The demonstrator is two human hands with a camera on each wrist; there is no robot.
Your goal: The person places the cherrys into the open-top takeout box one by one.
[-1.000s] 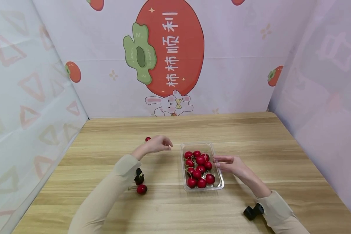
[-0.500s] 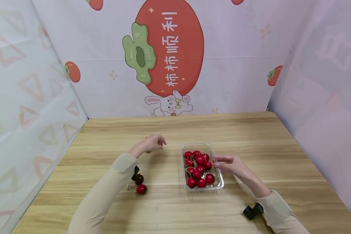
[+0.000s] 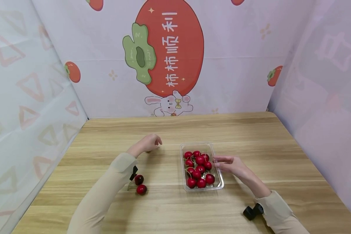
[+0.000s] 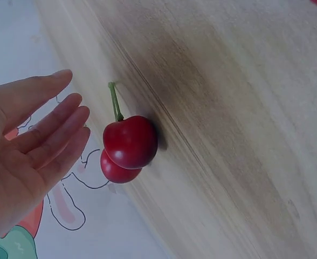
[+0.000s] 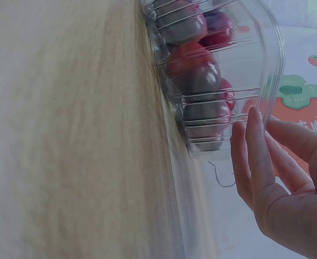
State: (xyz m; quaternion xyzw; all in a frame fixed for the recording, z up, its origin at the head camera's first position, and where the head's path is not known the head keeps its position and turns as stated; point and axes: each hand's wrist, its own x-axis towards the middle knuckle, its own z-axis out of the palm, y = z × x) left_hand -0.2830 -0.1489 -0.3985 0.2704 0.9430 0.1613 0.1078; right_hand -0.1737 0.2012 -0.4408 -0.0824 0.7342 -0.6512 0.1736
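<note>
A clear plastic tray (image 3: 196, 144) in the middle of the wooden table holds several red cherries (image 3: 199, 167). My right hand (image 3: 219, 161) rests beside its right wall, with straight fingers (image 5: 255, 145) touching the clear tray wall (image 5: 255, 54). My left hand (image 3: 155, 143) hovers left of the tray. In the left wrist view its fingers (image 4: 50, 135) are straight and spread. They are close to a pair of stemmed cherries (image 4: 129, 143) on the wood but do not touch them. The head view hides that pair behind the hand.
Two loose cherries (image 3: 140, 184) lie on the table under my left forearm. A black device (image 3: 253, 211) sits at my right sleeve. Printed screens wall in the table (image 3: 251, 136) at the back and both sides.
My left hand has drawn back to the left, away from the tray, and now covers the far cherry in the head view. The right hand and tray have stayed put.
</note>
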